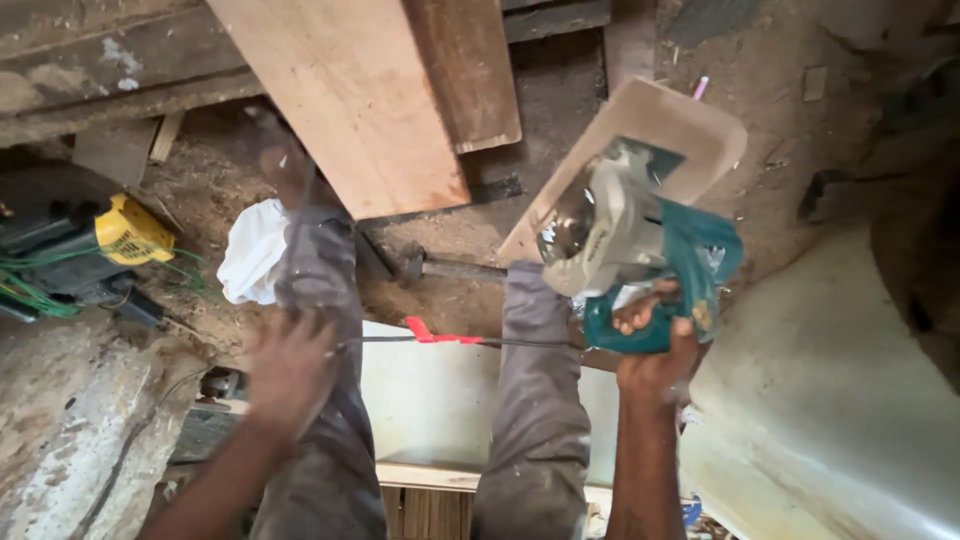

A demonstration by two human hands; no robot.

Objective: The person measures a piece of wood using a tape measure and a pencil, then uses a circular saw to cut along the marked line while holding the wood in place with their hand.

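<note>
One hand point(655, 345) gripping teal circular saw point(640, 250)

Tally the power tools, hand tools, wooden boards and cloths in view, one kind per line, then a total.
Power tools: 2, the teal circular saw in the right hand, and the yellow and black tool
Hammers: 1, hammer on the ground
Large wooden boards: 2, light board, darker board
White cloths: 1, cloth
Total: 6

A wide wooden plank point(350, 100) leans across the sawdust floor point(770, 110). A yellow power tool point(125, 232) with green wires point(30, 295) lies near a white cloth point(250, 250).
</note>
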